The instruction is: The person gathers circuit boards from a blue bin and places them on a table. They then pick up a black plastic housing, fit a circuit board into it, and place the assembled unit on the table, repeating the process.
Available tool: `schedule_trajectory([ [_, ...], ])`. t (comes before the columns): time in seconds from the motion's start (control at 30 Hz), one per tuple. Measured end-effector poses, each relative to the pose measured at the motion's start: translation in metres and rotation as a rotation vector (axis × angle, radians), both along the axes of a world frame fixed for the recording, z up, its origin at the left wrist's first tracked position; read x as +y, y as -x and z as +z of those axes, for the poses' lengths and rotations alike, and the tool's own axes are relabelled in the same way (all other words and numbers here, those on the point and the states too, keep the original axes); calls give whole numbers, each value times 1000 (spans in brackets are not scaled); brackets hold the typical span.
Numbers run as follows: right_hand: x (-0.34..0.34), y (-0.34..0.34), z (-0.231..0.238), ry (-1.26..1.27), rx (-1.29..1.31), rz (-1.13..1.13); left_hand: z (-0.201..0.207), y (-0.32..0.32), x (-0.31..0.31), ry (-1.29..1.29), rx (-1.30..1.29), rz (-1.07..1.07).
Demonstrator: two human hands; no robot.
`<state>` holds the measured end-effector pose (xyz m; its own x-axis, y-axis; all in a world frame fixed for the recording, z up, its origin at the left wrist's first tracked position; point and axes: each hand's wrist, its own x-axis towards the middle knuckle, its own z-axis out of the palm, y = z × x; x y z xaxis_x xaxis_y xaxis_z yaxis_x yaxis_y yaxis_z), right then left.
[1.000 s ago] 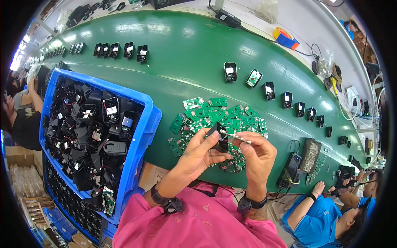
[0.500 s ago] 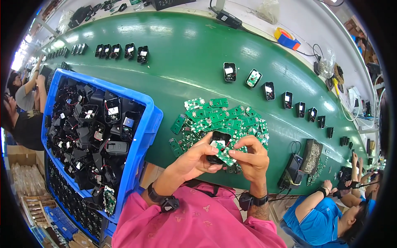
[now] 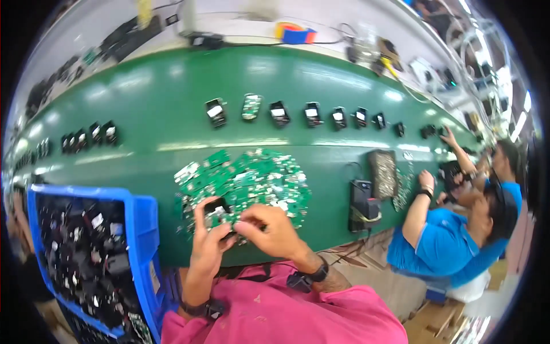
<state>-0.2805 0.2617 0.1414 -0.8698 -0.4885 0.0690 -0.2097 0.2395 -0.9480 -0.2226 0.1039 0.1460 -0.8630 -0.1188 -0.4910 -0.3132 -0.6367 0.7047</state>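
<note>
Hands: your left hand (image 3: 206,246) grips the black case (image 3: 216,204) between thumb and fingers; your right hand's (image 3: 272,229) fingertips bunch at the green board (image 3: 217,217) against it. Can't tell through blur whether they pinch it.
Case: held up over the pile's near side, by the tabletop's (image 3: 326,189) near edge.
Board: I'd handle by edges, ease it, no forcing.
Grip: case steady, left thumb off the components.
Pile: loose boards (image 3: 269,178) crowd under you; likely snag, work higher.
Bin: blue bin (image 3: 147,229) at near-left corner, mind left elbow.
Far edge: row of black cases (image 3: 279,113), well clear.
Right: corded black box (image 3: 361,206), parts tray (image 3: 382,172), then co-worker (image 3: 444,241).
</note>
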Motion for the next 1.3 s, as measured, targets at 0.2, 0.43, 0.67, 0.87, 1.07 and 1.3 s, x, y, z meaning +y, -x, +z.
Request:
schedule_trajectory([
  [0.2, 17, 11, 3, 11, -410, 136, -9, 1, -6, 4, 116, -186],
  [0.43, 21, -2, 27, 152, -334, -174, -5, 5, 12, 290, 181, -252],
  [0.67, 4, -4, 26, 267, -633, -32, -9, 0, 6, 407, 240, -271],
  [0.87, -3, -15, 25, 251, -479, -124, -7, 3, 7, 417, 243, -294],
  [1.07, 0, -7, 38, -152, 218, 10, 4, 6, -2, 657, 424, -226],
  [1.3, 10, 12, 50, -106, 64, 174, 17, 10, -11, 655, 474, -391],
])
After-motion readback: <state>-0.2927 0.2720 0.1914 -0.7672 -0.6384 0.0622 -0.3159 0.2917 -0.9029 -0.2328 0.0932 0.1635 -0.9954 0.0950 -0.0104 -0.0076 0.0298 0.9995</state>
